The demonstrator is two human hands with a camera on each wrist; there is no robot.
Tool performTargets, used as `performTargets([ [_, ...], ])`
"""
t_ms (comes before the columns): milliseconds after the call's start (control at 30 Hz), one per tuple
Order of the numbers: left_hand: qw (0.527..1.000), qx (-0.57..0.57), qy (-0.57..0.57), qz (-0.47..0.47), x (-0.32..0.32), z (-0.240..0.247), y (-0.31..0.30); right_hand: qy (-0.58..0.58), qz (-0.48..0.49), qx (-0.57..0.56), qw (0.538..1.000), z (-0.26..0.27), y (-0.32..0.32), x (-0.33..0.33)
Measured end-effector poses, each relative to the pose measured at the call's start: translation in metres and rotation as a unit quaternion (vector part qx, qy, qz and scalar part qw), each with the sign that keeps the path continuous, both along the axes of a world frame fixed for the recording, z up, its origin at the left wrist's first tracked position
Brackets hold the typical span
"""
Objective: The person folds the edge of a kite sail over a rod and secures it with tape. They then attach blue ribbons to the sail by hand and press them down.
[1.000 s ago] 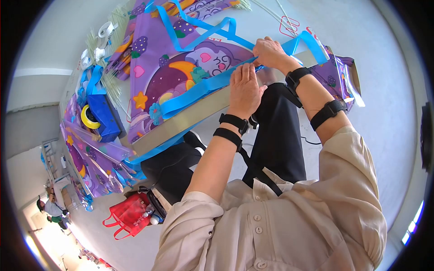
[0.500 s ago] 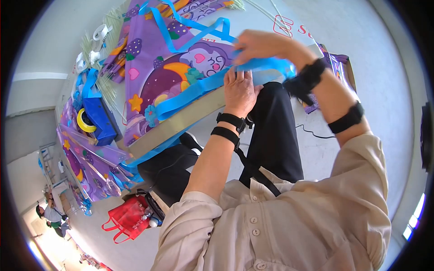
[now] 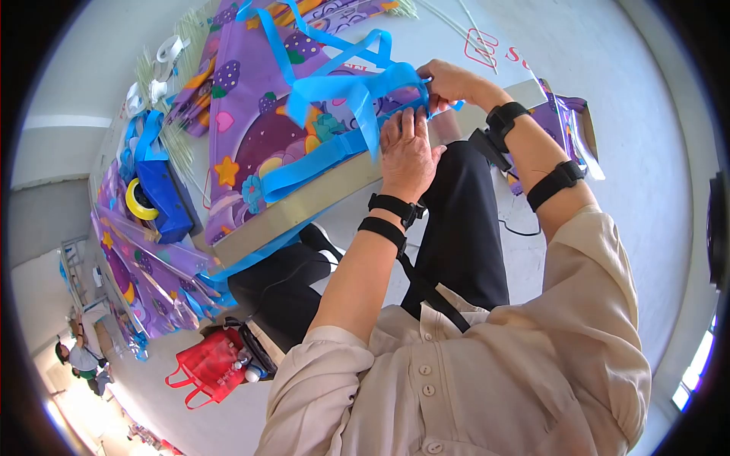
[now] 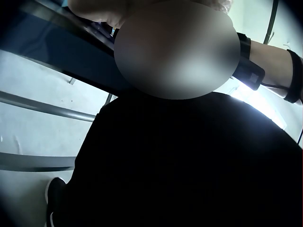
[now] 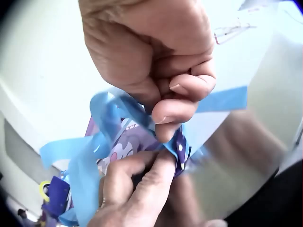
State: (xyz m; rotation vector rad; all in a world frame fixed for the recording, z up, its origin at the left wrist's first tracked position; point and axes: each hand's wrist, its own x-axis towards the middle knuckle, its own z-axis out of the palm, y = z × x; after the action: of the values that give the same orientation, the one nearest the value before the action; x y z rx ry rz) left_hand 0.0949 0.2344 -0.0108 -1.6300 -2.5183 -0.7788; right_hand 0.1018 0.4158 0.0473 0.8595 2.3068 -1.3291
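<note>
Blue ribbon point(image 3: 363, 91) loops over a purple printed sheet point(image 3: 251, 144) along the table's near edge. The left hand point(image 3: 408, 156) lies palm down there, its extended fingers pressing on the ribbon and sheet edge. Just right of those fingertips, the right hand point(image 3: 460, 85) pinches the ribbon. In the right wrist view, the right hand point(image 5: 156, 52) has curled fingers on the ribbon point(image 5: 102, 123), directly above the left hand point(image 5: 137, 194), which presses against the sheet's purple edge point(image 5: 180, 149). A blurred oval covers much of the left wrist view.
A blue tape dispenser point(image 3: 171, 201) with a yellow roll stands at the left beside draped purple sheets point(image 3: 152, 281). White ribbon rolls point(image 3: 169, 52) and pale thin strips lie behind it. A red bag point(image 3: 209, 365) is on the floor, and a box point(image 3: 582, 133) is at the right.
The right hand swept left across the table edge, then came back beside the left fingertips. The ribbon's loose length moved from the right side to over the printed sheet. The left hand stayed nearly still.
</note>
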Motion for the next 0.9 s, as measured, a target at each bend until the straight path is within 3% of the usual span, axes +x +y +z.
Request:
performTargets([
  [400,1.0,-0.013,-0.02,-0.009,0.0,-0.002,0.0,-0.051,-0.021,-0.079,0.995,-0.007,-0.01,0.0],
  [500,0.998,0.051,-0.023,-0.021,-0.01,-0.006,-0.006,-0.06,0.037,-0.014,0.997,-0.013,-0.008,-0.003],
  [567,0.977,0.113,-0.18,-0.029,-0.029,-0.008,-0.018,-0.031,0.043,-0.001,0.999,-0.019,-0.009,-0.001],
  [600,0.976,0.167,-0.134,-0.022,-0.036,0.006,-0.025,-0.004,0.048,0.012,0.999,-0.023,-0.008,0.001],
  [733,0.962,0.237,-0.133,0.037,-0.076,0.041,-0.002,0.085,0.089,0.093,0.988,-0.029,-0.011,0.006],
  [800,0.984,0.135,0.052,-0.104,-0.096,0.047,0.023,0.052,0.037,0.045,0.997,-0.02,-0.017,0.008],
  [833,0.984,0.136,0.053,-0.104,-0.101,0.052,0.029,0.053,0.038,0.046,0.997,-0.019,-0.017,0.007],
  [867,0.991,-0.053,-0.037,-0.12,-0.104,0.056,0.035,0.051,0.034,0.055,0.997,-0.021,-0.016,0.008],
  [900,0.954,-0.24,-0.125,-0.131,-0.106,0.059,0.041,0.048,0.031,0.063,0.996,-0.024,-0.015,0.009],
])
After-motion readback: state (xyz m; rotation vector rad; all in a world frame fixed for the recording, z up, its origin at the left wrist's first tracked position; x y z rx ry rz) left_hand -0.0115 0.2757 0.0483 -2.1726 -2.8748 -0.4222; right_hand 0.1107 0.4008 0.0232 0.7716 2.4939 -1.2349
